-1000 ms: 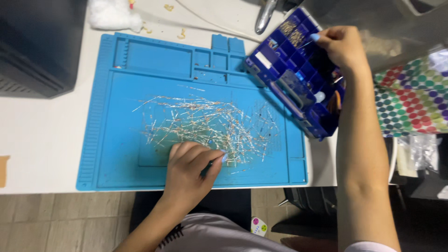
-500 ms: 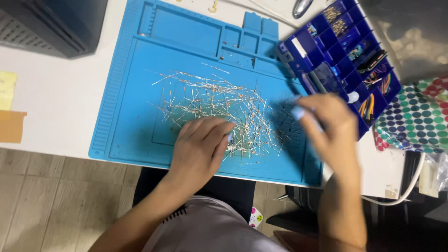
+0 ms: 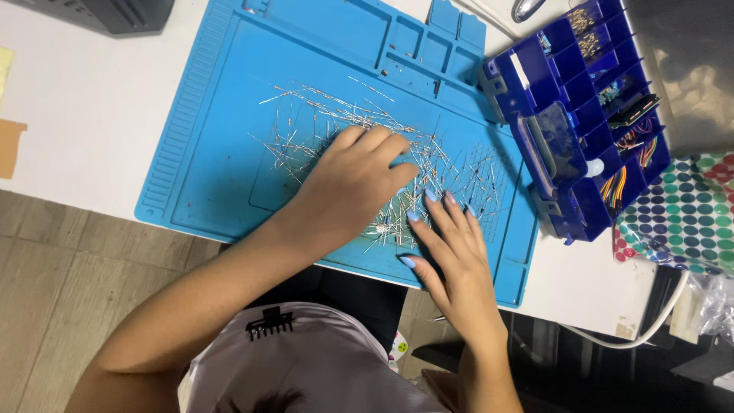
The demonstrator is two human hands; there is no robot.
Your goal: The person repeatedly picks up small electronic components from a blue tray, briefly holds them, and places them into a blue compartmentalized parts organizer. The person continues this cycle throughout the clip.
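Observation:
A scatter of thin wire-legged components (image 3: 336, 115) lies across a blue work mat (image 3: 214, 130) on a white table. My left hand (image 3: 355, 180) rests palm down on the middle of the scatter with its fingers loosely together. My right hand (image 3: 451, 252) lies flat beside it at the mat's near right, fingers spread and fingertips touching the components. Neither hand visibly holds anything. A dark blue compartment box (image 3: 589, 99) stands open at the right, apart from both hands.
A dark device (image 3: 107, 11) sits at the far left corner of the table. A spotted cloth (image 3: 680, 214) and a white cable (image 3: 650, 321) lie at the right. A metal tool (image 3: 527, 8) pokes in beyond the box. The table's near edge runs just under the mat.
My right hand left the compartment box and came down onto the mat's right side. My left hand slid forward over the components. The view shifted toward me.

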